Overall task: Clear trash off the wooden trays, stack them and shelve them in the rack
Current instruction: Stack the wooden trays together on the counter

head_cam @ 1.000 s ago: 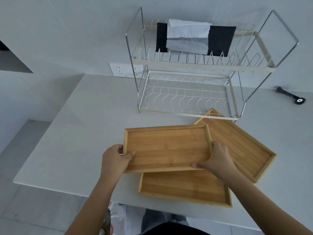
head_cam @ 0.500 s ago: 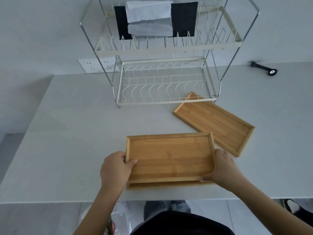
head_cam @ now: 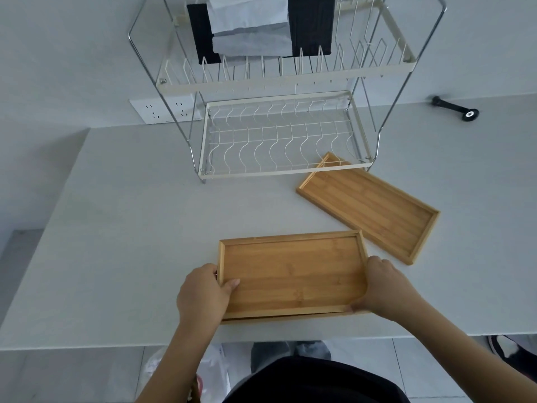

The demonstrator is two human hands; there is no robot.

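Observation:
A wooden tray (head_cam: 293, 274) lies on top of a second tray (head_cam: 290, 317), whose front edge just shows beneath it, near the table's front edge. My left hand (head_cam: 202, 295) grips the top tray's left end, thumb inside the rim. My right hand (head_cam: 385, 286) grips its right end. A third wooden tray (head_cam: 369, 205) lies at an angle to the right, one corner under the front of the two-tier wire rack (head_cam: 284, 132). All three trays look bare.
White paper and black cloth (head_cam: 252, 27) hang on the rack's upper tier. A wall socket (head_cam: 162, 110) sits behind the rack's left leg. A black tool (head_cam: 454, 107) lies far right. A plastic bag (head_cam: 209, 373) is on the floor below the grey table (head_cam: 116, 228).
The tray in both hands came down onto the tray at the front edge and now sits nearly square on it. The camera tilted down and moved closer.

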